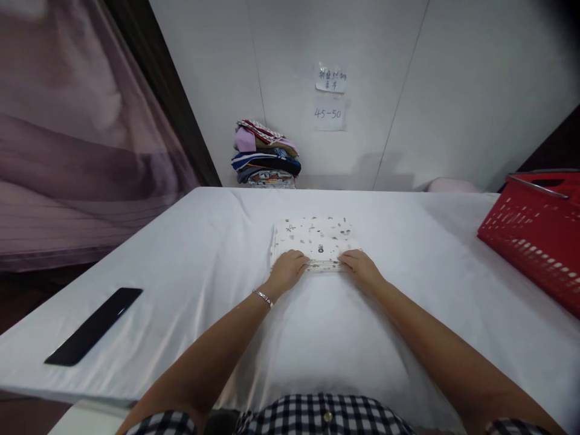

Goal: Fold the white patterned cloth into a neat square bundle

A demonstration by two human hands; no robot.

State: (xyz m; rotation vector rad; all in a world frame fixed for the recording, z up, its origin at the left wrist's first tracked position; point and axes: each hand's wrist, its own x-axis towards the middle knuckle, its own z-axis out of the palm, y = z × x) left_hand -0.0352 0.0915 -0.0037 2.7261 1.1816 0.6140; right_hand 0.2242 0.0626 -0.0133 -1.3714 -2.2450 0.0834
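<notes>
Keeping the cloth (312, 237) square, flat on the counter (203, 254), seems to need even pressure from both sides; left hand (287, 270) and right hand (362, 269) lie bent at its near corners; whether they pinch it, I cannot tell.

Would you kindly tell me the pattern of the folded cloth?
The folded cloth is white with small, scattered, darker motifs, seen in the head view.
</notes>
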